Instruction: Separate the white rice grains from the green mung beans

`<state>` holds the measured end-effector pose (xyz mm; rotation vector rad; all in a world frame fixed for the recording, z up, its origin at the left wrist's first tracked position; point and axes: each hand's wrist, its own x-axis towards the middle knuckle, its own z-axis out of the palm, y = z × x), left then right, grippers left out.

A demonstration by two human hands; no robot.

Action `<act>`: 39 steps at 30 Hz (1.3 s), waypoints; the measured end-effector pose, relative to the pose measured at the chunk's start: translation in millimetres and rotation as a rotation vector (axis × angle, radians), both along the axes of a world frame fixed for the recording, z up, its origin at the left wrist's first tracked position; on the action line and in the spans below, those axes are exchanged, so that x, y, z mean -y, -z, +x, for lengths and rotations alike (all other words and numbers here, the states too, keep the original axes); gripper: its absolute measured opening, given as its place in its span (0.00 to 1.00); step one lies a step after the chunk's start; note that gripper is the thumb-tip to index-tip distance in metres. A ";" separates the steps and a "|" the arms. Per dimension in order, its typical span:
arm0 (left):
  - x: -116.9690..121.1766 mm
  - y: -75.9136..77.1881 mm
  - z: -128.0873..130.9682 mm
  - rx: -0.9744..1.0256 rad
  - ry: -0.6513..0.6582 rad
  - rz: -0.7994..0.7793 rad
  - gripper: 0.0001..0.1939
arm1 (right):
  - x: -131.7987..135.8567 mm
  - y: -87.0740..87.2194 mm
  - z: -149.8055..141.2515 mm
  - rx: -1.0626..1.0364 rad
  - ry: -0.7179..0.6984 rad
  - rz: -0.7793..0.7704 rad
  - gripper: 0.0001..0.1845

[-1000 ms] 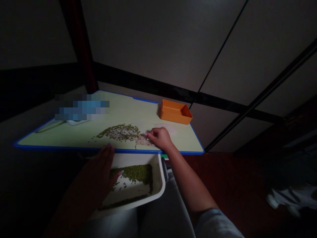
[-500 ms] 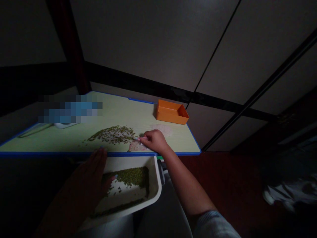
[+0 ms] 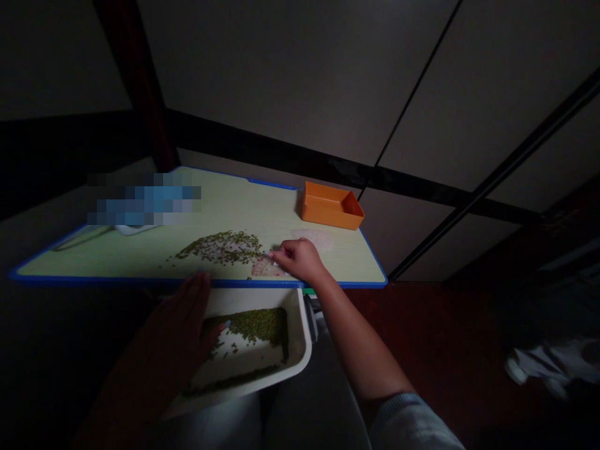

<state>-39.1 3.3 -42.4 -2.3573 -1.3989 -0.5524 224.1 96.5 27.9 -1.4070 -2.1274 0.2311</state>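
Note:
My right hand (image 3: 302, 257) rests on the pale green tabletop (image 3: 225, 190), thumb and fingers pinched together. Whatever lies between the fingertips is too small to make out. Just left of those fingertips spreads a loose pile of small green seed-like grains (image 3: 225, 247). A pinkish half-round protractor shape (image 3: 267, 269), perhaps printed, shows beside the hand near the front edge. In shadow, my left hand (image 3: 187, 319) reaches over a white tray (image 3: 304, 340) below the tabletop, fingers stretched out and thumb apart. More green grains (image 3: 257, 324) lie in the tray, heaped toward its far right corner.
An orange open box (image 3: 330, 209) stands at the tabletop's back right. A pale pinkish patch (image 3: 319, 240) lies in front of it. Toward the left is a blurred-out blue thing (image 3: 145, 203) on a white base. Light panels (image 3: 281, 81) rise behind the blue-edged tabletop.
The whole view has shifted slightly, so things appear a little higher and farther right. The right hand stays pinched beside the pile, and the left hand remains over the tray.

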 end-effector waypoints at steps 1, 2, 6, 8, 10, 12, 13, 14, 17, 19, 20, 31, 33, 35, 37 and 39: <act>-0.4 0.8 0.4 0.013 -0.004 0.004 0.43 | 0.1 -0.4 -0.3 0.032 0.002 0.011 0.20; -1.1 2.0 0.7 0.027 -0.010 0.012 0.42 | 0.4 -0.8 -0.6 0.066 0.007 0.021 0.21; -4.6 8.2 1.2 0.042 -0.032 0.088 0.40 | 2.0 -2.0 -3.2 0.193 0.036 0.061 0.21; -5.7 10.2 1.1 0.024 -0.024 0.131 0.40 | 3.2 -2.1 -6.5 0.235 0.054 0.070 0.20; -5.7 10.6 0.9 0.009 -0.019 0.161 0.41 | 4.8 -2.2 -11.1 0.261 0.077 0.066 0.20; -4.7 9.3 1.1 0.002 -0.023 0.171 0.41 | 6.2 -2.2 -15.7 0.272 0.091 0.059 0.21; -4.0 8.2 1.3 0.001 -0.028 0.172 0.41 | 6.7 -2.1 -17.3 0.270 0.091 0.053 0.21; -3.3 7.0 1.5 0.000 -0.029 0.171 0.41 | 7.0 -1.9 -18.3 0.261 0.084 0.046 0.21; -1.8 3.6 2.1 0.002 -0.022 0.167 0.41 | 6.5 -0.7 -17.6 0.203 0.035 0.024 0.20; -1.3 2.0 2.2 -0.001 -0.022 0.154 0.41 | 5.9 0.4 -15.4 0.140 -0.002 0.028 0.19; -1.2 1.4 2.3 -0.001 -0.026 0.144 0.41 | 5.7 1.0 -14.2 0.101 -0.018 0.030 0.18; -1.2 -0.2 2.6 0.046 -0.020 0.103 0.38 | 9.1 7.1 7.4 -0.526 0.096 -0.041 0.23; -2.2 1.4 2.2 0.068 -0.013 0.102 0.38 | 10.7 6.8 20.5 -0.540 0.163 -0.029 0.24; -2.8 2.6 2.1 0.059 0.001 0.098 0.39 | 12.2 7.1 36.4 -0.497 0.261 -0.018 0.23; -2.9 3.1 2.7 0.043 0.016 0.120 0.41 | 13.4 8.1 51.3 -0.434 0.370 0.012 0.23; -3.0 3.1 3.8 0.048 0.014 0.151 0.42 | 14.2 9.3 61.2 -0.362 0.462 0.036 0.24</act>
